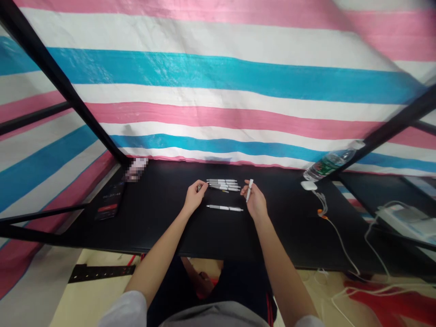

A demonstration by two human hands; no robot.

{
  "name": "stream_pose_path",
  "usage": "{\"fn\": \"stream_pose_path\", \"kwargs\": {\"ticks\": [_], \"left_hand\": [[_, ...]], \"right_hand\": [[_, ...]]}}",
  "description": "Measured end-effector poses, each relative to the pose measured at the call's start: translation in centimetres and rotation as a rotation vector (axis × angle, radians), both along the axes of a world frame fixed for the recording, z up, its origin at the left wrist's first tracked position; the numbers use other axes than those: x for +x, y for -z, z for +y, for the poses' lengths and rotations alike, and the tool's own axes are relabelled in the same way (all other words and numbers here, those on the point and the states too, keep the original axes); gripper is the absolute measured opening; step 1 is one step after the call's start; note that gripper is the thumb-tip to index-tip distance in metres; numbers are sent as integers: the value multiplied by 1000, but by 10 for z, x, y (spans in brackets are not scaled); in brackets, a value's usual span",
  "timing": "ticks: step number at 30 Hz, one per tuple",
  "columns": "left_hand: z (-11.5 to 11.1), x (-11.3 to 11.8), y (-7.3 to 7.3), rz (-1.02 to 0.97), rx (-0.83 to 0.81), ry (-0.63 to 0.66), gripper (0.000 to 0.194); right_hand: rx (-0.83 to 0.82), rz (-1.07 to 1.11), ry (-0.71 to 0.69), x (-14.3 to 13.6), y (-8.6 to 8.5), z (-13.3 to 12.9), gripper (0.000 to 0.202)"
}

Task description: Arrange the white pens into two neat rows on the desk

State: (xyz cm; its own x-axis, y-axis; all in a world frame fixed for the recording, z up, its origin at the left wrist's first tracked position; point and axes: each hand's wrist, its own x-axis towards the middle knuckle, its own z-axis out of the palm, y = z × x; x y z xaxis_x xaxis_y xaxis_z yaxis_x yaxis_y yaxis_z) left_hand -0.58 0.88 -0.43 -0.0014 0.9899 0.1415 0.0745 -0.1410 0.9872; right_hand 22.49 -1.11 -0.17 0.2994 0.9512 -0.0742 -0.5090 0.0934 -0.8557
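Striped sheeting [218, 72] in pink, white and blue is hanging behind a black desk [163, 231], and dark frame bars [73, 97] are slanting up on both sides. Near the middle of the desk, several white-and-grey pens [223, 182] are lying side by side in a close stack, their lengths running left to right. One small yellowish piece [225, 191] is resting just below them, and a single pen [225, 208] is lying apart, nearer the person, roughly parallel to the others.

At the left end of the stack, the left hand [194, 197] is hovering or resting with its fingers curled together; a small dark bit is showing among them, but I cannot tell whether they are gripping it. On the other side, the right hand [256, 202] is holding a white pen-like piece [250, 188] nearly upright, its fingers clamping on it just beyond the stack's right end.

Toward the left edge of the desk, a dark phone [111, 200] is lying beside a pixelated object [136, 169]. Over on the right, a clear bottle [330, 162] with a green label is leaning to the right in view, and a white charger [309, 185] is sitting just below it, with a pale cable [340, 236] trailing toward the near edge.
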Motion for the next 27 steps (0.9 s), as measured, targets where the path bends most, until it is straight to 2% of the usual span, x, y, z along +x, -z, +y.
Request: {"fn": "stream_pose_path", "kwargs": {"ticks": [4,9,11,14,18,22,27], "left_hand": [[0,1,0,-9,-3,5,33],[-3,2,-3,-11,4,59,32],[-6,3,-5,23,25,94,31],[-9,5,-8,94,62,125,29],[-12,6,-11,147,90,157,28],[-13,8,-13,167,118,156,29],[-8,6,-9,90,54,54,43]], "right_hand": [[30,-149,18,-3,2,-1,31],[167,-599,156,-9,3,-6,22],[211,-822,122,-12,0,-12,16],[330,-1088,-36,-18,-3,-20,19],[440,-1175,-157,-22,-1,-22,16],[493,-1201,-140,-20,3,-18,17],[464,-1229,-133,-16,7,-17,20]]}}
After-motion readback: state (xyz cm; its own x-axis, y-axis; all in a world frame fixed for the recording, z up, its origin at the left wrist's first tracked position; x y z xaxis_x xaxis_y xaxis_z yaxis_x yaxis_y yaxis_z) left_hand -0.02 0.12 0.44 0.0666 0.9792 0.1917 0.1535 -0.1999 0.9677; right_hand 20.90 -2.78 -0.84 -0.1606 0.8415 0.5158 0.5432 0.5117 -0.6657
